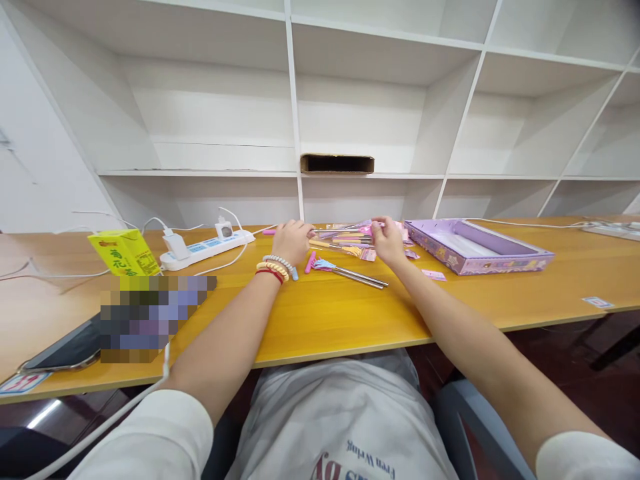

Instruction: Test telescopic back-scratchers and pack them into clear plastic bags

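My left hand [293, 243], with bracelets at its wrist, is closed with fingers curled at the left end of a pile of slim packaged sticks [345, 240]. What it grips is hidden. My right hand [387, 241] is closed at the right end of the pile, fingertips on a thin purple-pink stick [371, 225]. Nearer me lie silver metal rods [357, 275] with a blue-and-pink end [323, 265]. A pink handle [311, 262] lies beside them. A small pink card [433, 275] rests to the right of my right hand.
A shallow purple box [500, 263] stands open at right. On the left are a white power strip [207, 250] with plugs and cables, a yellow-green carton [125, 252] and a dark phone-like device [65, 343]. White shelves [210, 113] holding a cardboard box [337, 164] rise behind the table.
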A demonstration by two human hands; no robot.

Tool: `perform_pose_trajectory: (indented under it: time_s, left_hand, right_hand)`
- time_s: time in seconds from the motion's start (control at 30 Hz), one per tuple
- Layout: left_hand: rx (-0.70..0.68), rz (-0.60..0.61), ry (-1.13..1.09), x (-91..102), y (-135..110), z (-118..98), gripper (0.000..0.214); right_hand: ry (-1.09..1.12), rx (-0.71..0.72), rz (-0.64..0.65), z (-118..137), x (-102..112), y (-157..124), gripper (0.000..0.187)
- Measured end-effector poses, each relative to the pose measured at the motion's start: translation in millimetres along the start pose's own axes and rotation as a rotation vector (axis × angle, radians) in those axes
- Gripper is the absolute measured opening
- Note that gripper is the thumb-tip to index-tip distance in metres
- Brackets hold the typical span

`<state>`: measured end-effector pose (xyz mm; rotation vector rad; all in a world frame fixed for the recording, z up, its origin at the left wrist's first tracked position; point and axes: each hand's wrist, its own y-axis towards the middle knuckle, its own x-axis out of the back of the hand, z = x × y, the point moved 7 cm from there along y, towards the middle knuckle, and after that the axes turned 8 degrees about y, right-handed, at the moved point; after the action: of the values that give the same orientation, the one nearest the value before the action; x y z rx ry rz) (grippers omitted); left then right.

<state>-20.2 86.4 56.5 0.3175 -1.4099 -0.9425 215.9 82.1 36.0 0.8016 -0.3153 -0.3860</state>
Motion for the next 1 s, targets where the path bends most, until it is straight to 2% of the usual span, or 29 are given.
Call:
perform_pose_trajectory:
  time_s: [0.07,0.23,0.43,0.63,0.77,0.9,1.0]
  left_hand:
    - [0.051,0.017,0.019,-5.6,-1.1,18.0,0.028]
    - [0.114,0.035,0.002,-18.0,-8.4,52.0,0.028]
    - [0.235,0.028,0.024,-28.8,-22.1,94.0,0.029]
    - [0.244,0.001,-0.001,-34.0,-25.7,102.5,0.031]
    - [0.280,-0.041,-0.001,-35.4,-31.0,112.6,0.031]
    - [0.302,-0.070,0.012,-35.3,-36.0,118.8,0.030]
    - [0.319,-0.088,0.026,-34.9,-37.9,120.0,0.029]
  right_hand:
    - [0.063,-0.072,-0.106,-15.4,15.9,8.7,0.027]
    - [0.230,-0.197,-0.259,-45.8,49.5,22.3,0.022]
    - [0.328,-0.320,-0.580,-75.7,109.3,24.2,0.014]
    - [0.291,-0.318,-0.840,-79.9,146.5,18.6,0.015]
    - [0.365,-0.335,-0.999,-83.6,171.1,10.7,0.013]
    - [0.401,-0.304,-1.064,-83.5,185.9,9.7,0.007]
    - [0.456,-0.274,-1.084,-79.4,185.3,10.2,0.006]
